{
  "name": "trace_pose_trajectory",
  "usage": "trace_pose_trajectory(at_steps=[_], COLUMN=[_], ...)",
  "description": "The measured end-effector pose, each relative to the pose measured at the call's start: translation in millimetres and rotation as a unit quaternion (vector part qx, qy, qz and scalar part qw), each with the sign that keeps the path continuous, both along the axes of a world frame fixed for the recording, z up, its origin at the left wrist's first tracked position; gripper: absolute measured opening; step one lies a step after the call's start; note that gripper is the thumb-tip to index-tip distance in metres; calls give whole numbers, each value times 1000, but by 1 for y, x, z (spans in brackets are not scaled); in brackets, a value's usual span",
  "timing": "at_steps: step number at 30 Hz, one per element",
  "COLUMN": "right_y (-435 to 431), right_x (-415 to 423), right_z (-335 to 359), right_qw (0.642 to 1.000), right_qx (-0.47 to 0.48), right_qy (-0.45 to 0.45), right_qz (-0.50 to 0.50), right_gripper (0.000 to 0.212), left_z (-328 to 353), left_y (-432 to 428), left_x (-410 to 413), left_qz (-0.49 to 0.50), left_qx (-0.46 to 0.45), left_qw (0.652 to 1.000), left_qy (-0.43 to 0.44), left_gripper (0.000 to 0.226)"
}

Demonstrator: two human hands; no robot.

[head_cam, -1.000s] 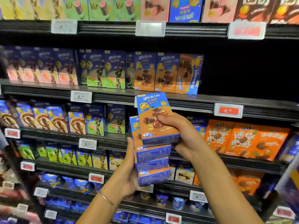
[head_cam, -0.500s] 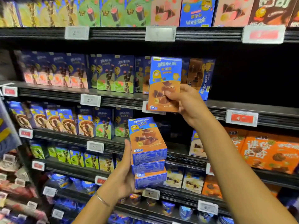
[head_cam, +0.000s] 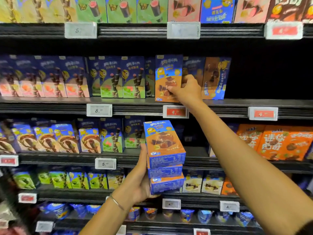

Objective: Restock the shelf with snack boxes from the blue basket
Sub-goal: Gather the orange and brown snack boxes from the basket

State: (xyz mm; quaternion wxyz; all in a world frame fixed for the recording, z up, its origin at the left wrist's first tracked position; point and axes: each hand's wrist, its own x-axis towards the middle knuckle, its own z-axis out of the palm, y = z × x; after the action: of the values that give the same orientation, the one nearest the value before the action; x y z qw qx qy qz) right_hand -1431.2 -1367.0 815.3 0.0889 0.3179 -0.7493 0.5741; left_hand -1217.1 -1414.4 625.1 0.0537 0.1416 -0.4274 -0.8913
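Three snack boxes, stacked, rest in our left hand, which cups their base and side. Fourth box: upright on the shelf edge, pinched by our right hand. We judge them light, stiff cardboard, glossy, crushable at corners; grip the narrow sides.

Blue-and-orange snack boxes with a seemingly brown chocolate print; black shelf
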Motion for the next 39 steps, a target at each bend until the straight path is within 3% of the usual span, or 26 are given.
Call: trace_pose_trajectory(at_steps=[9, 13, 15, 17, 20, 24, 32, 37, 39], right_y=[-8, 23, 44, 59, 71, 83, 105, 126, 135], right_x=[1, 26, 45, 63, 72, 68, 59, 59, 57], right_z=[2, -11, -31, -56, -81, -86, -87, -68, -59], right_qw=[992, 990, 994, 999, 978, 965, 969, 962, 955], right_qx=[72, -16, -48, 36, 199, 241, 170, 56, 0], right_qy=[59, 108, 83, 24, -38, -68, -101, -144, -156], right_qz=[-83, -90, -57, 1, 54, 76, 145, 225, 253], right_gripper=[65, 36, 28, 31, 42, 53, 27, 25, 29], left_z=[-1, -2, -2, -2, -3, -8, -24, -22, -23], left_y=[-9, -8, -6, -3, 2, 9, 28, 40, 44], left_x=[-1, -3, -5, -8, -13, -19, -27, -30, -29], left_qz=[-40, -41, -37, -32, -16, 23, 81, 152, 173], left_qx=[-31, -16, -2, 7, 0, -15, -20, -75, -88], left_qw=[999, 999, 999, 999, 1000, 999, 994, 982, 976], left_qy=[5, 12, 11, 9, 8, 27, 67, 80, 103], left_gripper=[106, 104, 103, 102, 99, 88, 71, 110, 112])
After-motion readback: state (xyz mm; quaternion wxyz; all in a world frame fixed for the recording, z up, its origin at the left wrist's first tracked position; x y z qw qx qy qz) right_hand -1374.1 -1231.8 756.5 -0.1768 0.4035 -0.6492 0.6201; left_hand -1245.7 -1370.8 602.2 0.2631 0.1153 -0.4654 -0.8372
